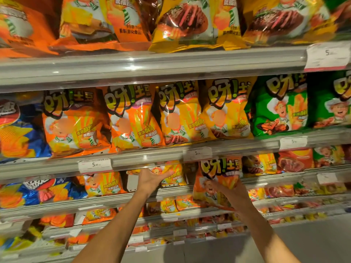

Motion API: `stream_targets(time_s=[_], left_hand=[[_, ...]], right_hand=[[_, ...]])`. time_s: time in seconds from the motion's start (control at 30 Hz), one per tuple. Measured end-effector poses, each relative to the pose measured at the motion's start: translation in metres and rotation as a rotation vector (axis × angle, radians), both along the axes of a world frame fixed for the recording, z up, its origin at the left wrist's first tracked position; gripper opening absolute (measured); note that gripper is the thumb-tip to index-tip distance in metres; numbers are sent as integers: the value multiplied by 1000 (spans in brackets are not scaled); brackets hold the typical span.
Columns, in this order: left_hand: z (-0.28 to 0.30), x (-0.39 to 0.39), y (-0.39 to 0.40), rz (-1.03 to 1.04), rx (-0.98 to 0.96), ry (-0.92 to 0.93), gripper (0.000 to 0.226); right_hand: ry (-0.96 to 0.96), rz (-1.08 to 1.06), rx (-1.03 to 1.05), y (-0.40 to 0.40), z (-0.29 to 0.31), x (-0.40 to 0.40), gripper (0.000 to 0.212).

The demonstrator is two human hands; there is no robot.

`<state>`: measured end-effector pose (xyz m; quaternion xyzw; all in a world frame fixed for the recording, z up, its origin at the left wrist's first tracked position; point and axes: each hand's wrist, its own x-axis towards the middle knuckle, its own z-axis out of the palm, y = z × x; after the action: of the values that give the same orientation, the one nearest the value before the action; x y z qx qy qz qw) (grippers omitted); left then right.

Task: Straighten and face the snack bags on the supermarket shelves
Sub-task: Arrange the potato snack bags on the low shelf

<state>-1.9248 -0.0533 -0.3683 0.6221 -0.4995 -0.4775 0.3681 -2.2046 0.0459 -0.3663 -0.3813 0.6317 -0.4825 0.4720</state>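
Observation:
My right hand point(230, 192) grips an orange snack bag point(216, 179) from its lower right, holding it upright out in front of the third shelf. My left hand point(152, 179) is raised with the palm up and fingers spread, touching the underside of a small yellow-orange bag point(171, 174) just below the shelf rail point(144, 160). Above that rail stand two orange bags point(76, 122), two yellow bags point(182, 114) and green bags point(281, 107), all facing forward.
The top shelf carries orange and yellow bags point(186, 21) leaning over its clear front rail point(152, 63). Blue bags point(17, 130) sit at the left. Price tags point(95, 165) hang on the rails. Lower shelves hold smaller packs point(102, 184). Grey floor point(313, 240) lies at lower right.

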Motion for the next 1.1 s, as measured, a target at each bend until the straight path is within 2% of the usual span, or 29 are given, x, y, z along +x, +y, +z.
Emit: stream_targets(time_s=[0.07,0.17,0.27,0.43,0.53,0.6,0.73,0.8,0.87,0.97,1.03,1.1], left_hand=[[-3,-19,1,-13,-43,-14,58],[-4,-47,4,-33,-108,-72,64],[-4,-69,10,-33,-155,-114,49],[-18,-77,13,-48,-120,-118,80],[-18,-72,12,-91,-45,-135,119],[-15,-70,10,-124,-6,-149,125],[-10,-59,12,-225,38,-135,110],[-12,-47,18,-265,-10,-85,89],[-13,-29,29,-287,-99,-116,78],[-15,15,47,-235,-274,-455,55],[-20,48,61,-157,-409,-588,32],[-24,79,75,-88,-480,-724,26]], right_hand=[[22,-47,20,17,-6,-10,75],[0,-43,44,40,-15,-22,85],[1,-18,95,57,-17,-30,101],[64,-26,162,67,-25,-37,107],[83,-8,195,70,-28,-33,115],[77,24,208,72,-27,-27,121],[70,82,231,74,-29,-5,112],[63,104,217,74,-32,11,100],[73,136,203,74,-33,32,86],[51,166,226,65,-36,67,78],[87,213,221,53,-34,94,73],[127,255,218,35,-29,120,66]])
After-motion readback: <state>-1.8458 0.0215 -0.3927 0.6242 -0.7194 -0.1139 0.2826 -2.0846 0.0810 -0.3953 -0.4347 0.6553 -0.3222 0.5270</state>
